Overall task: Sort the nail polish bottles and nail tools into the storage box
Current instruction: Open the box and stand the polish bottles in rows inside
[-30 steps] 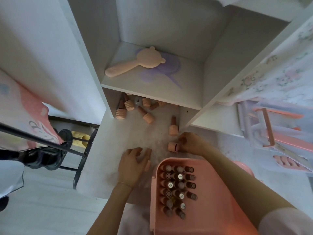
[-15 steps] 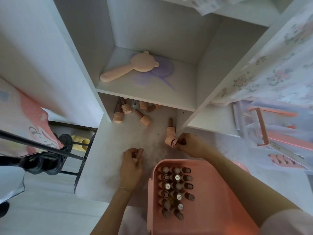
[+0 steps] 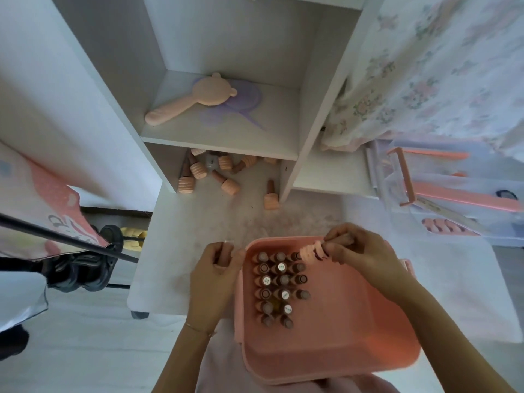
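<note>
Inside the pink plastic storage box [image 3: 326, 336], three rows of dark-capped bottles [image 3: 279, 290] already stand. Over its far rim, the right hand [image 3: 360, 251] pinches a ribbed pink polish bottle [image 3: 313, 249]; the left hand [image 3: 218, 268], just beside the box, curls round something small. Beyond the box, several peach bottles [image 3: 211, 173] wait under the white shelf [image 3: 221, 143].

Two bare forearms enter from the bottom of the frame, with no sleeves in sight along their length. The left hand [image 3: 215, 275], lower centre, wears a thin, fine bracelet [image 3: 198, 329] at the wrist. The right hand [image 3: 365, 258], to centre right, shows no ring or band. Pale pink clothing [image 3: 218, 373] fills the bottom edge between the arms.
</note>
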